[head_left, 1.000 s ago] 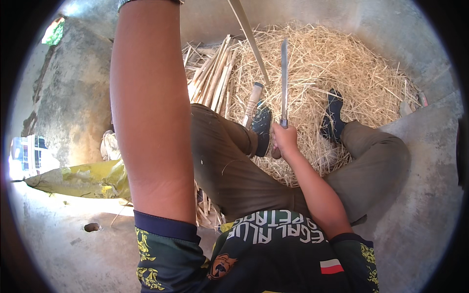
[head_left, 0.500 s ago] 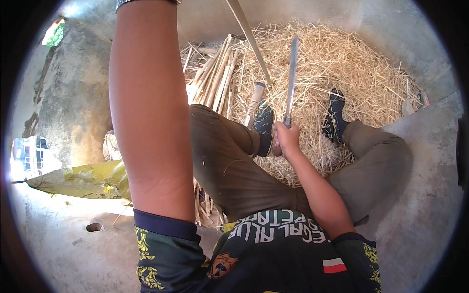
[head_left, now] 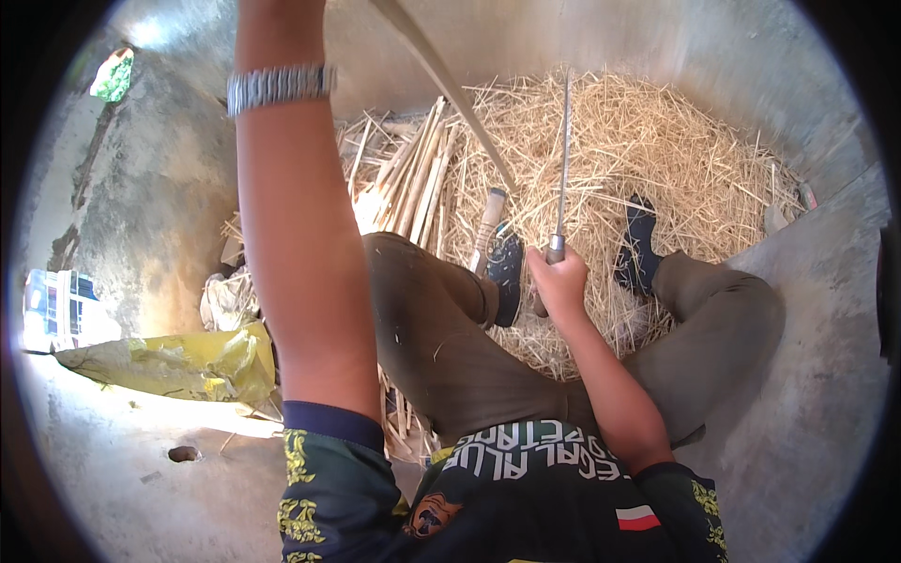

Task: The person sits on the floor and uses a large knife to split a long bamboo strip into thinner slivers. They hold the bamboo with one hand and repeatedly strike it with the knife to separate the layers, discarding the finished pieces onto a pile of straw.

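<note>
My left arm reaches up along the left side, a metal watch (head_left: 282,89) on its wrist. Only the base of my left hand (head_left: 282,33) shows at the top edge; its fingers are out of the picture. A long pale strip (head_left: 441,80), like split bamboo, slants from the top edge down to the straw. My right hand (head_left: 563,286) is closed round the handle of a long knife (head_left: 563,178). The narrow blade points away from me, its edge-on side toward view. A second tool with a wooden handle (head_left: 491,211) rests beside my left foot.
A heap of straw (head_left: 657,141) covers the floor ahead, around my dark-covered feet. Split sticks (head_left: 413,188) lie to its left. A yellow sack (head_left: 178,366) and a crumpled pale bag (head_left: 230,302) sit at the left. Concrete walls (head_left: 741,47) surround the heap.
My left arm has come lower in view, so the watch shows fully. The strip's upper part has shifted left. The knife has turned, so its blade looks thinner.
</note>
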`<action>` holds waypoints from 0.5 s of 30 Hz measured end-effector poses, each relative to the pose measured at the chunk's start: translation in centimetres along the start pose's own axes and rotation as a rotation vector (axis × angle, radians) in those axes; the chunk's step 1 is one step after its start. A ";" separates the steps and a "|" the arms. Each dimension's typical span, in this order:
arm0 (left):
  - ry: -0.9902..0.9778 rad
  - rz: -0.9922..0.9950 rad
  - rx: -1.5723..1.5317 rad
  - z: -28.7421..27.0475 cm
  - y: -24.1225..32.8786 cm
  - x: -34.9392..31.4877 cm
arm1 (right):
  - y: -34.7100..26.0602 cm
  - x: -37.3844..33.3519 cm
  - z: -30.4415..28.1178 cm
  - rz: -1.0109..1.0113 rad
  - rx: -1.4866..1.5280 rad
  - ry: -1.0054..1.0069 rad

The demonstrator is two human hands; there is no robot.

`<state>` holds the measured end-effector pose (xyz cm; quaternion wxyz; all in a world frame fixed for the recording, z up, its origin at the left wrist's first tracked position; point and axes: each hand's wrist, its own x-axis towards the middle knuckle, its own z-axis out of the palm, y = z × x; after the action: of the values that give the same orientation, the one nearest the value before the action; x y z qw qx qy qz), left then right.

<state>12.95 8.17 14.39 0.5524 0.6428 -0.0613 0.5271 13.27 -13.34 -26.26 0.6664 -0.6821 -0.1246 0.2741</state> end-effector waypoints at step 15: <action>0.721 0.261 0.225 -7.8 6.3 -16.4 | -2.9 -2.1 -0.3 -0.319 0.033 -0.158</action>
<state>-3.14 3.55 4.98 0.3933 0.4597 0.1135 0.7881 12.24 -14.46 -23.00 0.7008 -0.6188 -0.2787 0.2197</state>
